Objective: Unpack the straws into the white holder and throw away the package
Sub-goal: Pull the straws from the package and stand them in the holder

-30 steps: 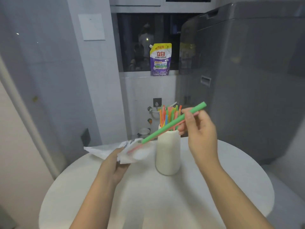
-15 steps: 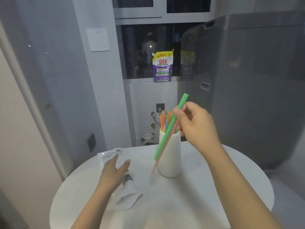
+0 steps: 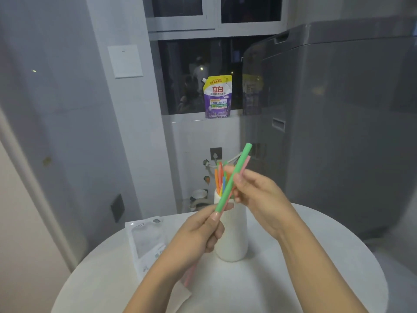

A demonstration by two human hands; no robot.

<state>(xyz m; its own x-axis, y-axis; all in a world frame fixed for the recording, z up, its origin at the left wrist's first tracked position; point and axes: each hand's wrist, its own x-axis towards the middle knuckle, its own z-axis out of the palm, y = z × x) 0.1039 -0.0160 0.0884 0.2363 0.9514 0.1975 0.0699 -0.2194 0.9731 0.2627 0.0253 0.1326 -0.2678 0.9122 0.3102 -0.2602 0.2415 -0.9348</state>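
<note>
Both hands, left (image 3: 198,233) and right (image 3: 259,197), fingers pinched on a green plastic straw (image 3: 232,179) and pink straw (image 3: 244,164) above the white cylindrical holder (image 3: 232,242) (part-filled); uneven ends may catch its rim. Empty clear package (image 3: 146,240) lies on the desk.

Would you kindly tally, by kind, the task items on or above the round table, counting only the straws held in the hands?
Held straws: 2, a green straw and a pink straw, each in the grip of both the left hand and the right hand
White holder: 1
Package: 1
Total: 4
</note>
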